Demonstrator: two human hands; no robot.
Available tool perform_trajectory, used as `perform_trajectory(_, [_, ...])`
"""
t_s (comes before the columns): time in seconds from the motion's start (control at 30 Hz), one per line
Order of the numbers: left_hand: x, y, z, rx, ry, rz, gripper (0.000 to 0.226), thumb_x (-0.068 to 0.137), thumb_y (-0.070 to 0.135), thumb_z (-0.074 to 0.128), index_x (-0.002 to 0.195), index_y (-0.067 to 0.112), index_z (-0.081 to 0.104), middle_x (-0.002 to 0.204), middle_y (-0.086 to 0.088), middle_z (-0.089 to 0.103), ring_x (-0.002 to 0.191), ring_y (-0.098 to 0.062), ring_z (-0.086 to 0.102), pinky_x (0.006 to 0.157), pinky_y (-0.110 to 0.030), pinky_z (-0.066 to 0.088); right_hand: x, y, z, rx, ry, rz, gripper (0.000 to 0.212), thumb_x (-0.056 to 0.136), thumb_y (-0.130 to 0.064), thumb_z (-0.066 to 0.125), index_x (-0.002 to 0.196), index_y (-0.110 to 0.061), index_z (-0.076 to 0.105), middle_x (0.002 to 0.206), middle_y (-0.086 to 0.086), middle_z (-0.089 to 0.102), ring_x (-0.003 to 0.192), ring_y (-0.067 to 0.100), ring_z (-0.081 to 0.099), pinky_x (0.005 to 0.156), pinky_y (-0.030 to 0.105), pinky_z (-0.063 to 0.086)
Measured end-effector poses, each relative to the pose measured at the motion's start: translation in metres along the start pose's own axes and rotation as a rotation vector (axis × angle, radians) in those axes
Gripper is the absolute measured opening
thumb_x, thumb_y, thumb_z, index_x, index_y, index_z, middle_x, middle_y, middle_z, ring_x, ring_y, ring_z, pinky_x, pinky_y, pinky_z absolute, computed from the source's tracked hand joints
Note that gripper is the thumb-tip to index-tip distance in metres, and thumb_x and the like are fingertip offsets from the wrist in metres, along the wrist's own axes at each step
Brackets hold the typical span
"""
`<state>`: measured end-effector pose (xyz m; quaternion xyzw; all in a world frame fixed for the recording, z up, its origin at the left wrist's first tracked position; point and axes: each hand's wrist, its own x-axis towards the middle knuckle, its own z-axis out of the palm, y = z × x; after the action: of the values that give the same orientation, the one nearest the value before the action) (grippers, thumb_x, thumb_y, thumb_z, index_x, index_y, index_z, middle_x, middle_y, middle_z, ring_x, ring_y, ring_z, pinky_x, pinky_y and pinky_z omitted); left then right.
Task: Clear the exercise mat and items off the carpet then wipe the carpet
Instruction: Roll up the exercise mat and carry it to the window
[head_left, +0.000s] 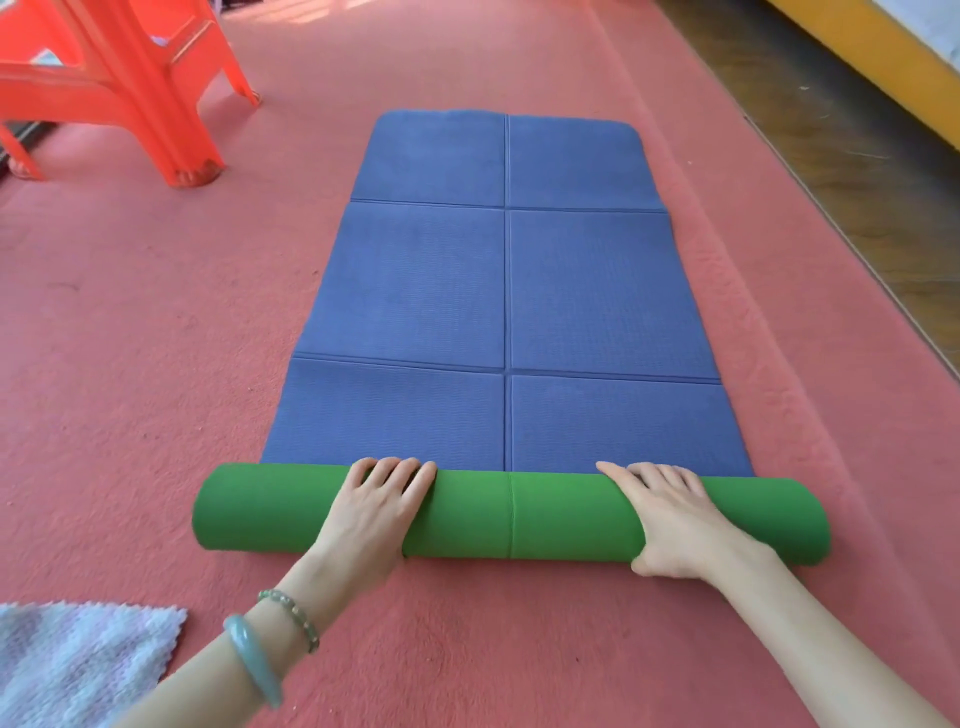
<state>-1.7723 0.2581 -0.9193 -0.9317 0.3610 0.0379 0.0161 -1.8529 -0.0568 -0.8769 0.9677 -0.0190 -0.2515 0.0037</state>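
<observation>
Green on the outside, blue on the inside: that's the exercise mat (506, 291), lying lengthwise on the reddish-pink carpet (156, 338). Its near end is rolled into a fat green tube, and the rest lies flat and stretches away from the camera. The flat part shows creases that split it into a grid of panels.

Both hands are on the roll. The left hand (374, 504) sits left of the middle seam, palm down on top, with the fingers bent over the far side where the roll meets the flat blue part. I can't see its thumb. The right hand (670, 514) is toward the right end, fingers spread and curved over the top, thumb hooked down on the near side against the carpet. So both are wrapped over the tube rather than lying flat on it.

On the left wrist there's a pale green bangle (254, 660) and a bead bracelet (291, 618). A light fuzzy cloth (78, 660) lies on the carpet at the bottom left, well apart from the mat. An orange-red plastic chair (130, 78) stands at the top left, and a strip of wooden floor (831, 171) runs along the carpet's right edge.
</observation>
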Motion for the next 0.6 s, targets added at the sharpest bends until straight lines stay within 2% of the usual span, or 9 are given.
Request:
perform_trajectory(0.07, [0.015,-0.007,-0.012,0.025,-0.082,0.04,0.106,0.019,0.039,0.082,0.117,0.016,0.049,0.096,0.003,0.062,0.084,-0.02,0.059,0.077,-0.033,0.044,-0.005,-0.004,0.015,-0.072,0.164,0.0,0.117,0.055,-0.03,0.076,0.148,-0.03,0.005,0.142,0.006,0.034,0.134,0.025,0.032,0.115,0.043,0.016])
perform_trajectory(0.13, [0.028,-0.012,-0.023,0.022,-0.193,0.093,0.1,0.033,0.043,0.081,0.122,0.019,0.043,0.102,0.005,0.056,0.092,-0.019,0.054,0.08,-0.032,0.044,-0.004,-0.008,0.029,-0.049,0.295,0.014,0.127,0.035,-0.022,0.084,0.145,-0.025,0.022,0.127,0.014,0.051,0.12,0.033,0.047,0.108,0.048,0.025])
perform_trajectory(0.2, [0.037,-0.014,-0.032,-0.009,-0.28,0.101,0.094,0.046,0.043,0.08,0.126,0.021,0.036,0.109,0.006,0.051,0.1,-0.018,0.048,0.086,-0.031,0.039,0.002,-0.009,0.036,-0.047,0.403,0.023,0.123,0.028,-0.017,0.085,0.14,-0.02,0.035,0.117,0.016,0.056,0.112,0.035,0.053,0.103,0.049,0.026])
perform_trajectory(0.33, [0.045,-0.018,-0.039,-0.048,-0.319,0.067,0.093,0.048,0.044,0.079,0.127,0.024,0.035,0.111,0.007,0.051,0.103,-0.017,0.046,0.088,-0.031,0.039,0.008,-0.01,0.031,-0.047,0.435,0.046,0.117,0.023,-0.021,0.087,0.13,-0.019,0.042,0.11,0.014,0.058,0.101,0.033,0.057,0.097,0.052,0.037])
perform_trajectory(0.4, [0.04,-0.018,-0.036,0.031,-0.237,0.073,0.1,0.038,0.047,0.079,0.127,0.023,0.041,0.116,0.004,0.052,0.105,-0.02,0.047,0.091,-0.032,0.036,0.009,-0.011,0.032,-0.049,0.423,0.051,0.116,0.019,-0.024,0.088,0.126,-0.019,0.044,0.107,0.014,0.059,0.097,0.032,0.058,0.093,0.052,0.04])
perform_trajectory(0.43, [0.035,-0.017,-0.034,0.096,-0.181,0.061,0.107,0.027,0.049,0.079,0.126,0.022,0.047,0.117,-0.001,0.054,0.103,-0.022,0.051,0.092,-0.035,0.034,0.009,-0.01,0.033,-0.049,0.425,0.054,0.115,0.017,-0.024,0.088,0.124,-0.018,0.046,0.106,0.014,0.06,0.096,0.033,0.059,0.092,0.052,0.04])
perform_trajectory(0.5, [0.02,-0.011,-0.025,0.077,-0.004,0.008,0.12,0.014,0.044,0.082,0.126,0.017,0.052,0.112,-0.011,0.059,0.098,-0.028,0.053,0.093,-0.04,0.032,0.011,-0.01,0.031,-0.053,0.448,0.059,0.112,0.015,-0.025,0.087,0.121,-0.018,0.052,0.103,0.013,0.061,0.092,0.033,0.06,0.089,0.052,0.045])
perform_trajectory(0.6, [-0.007,0.0,-0.007,0.04,0.076,-0.042,0.128,0.025,0.035,0.093,0.138,0.01,0.038,0.118,-0.016,0.057,0.108,-0.032,0.049,0.1,-0.044,0.03,0.017,-0.006,0.028,-0.064,0.433,0.081,0.107,0.013,-0.026,0.085,0.117,-0.018,0.06,0.097,0.009,0.062,0.087,0.031,0.062,0.084,0.051,0.049])
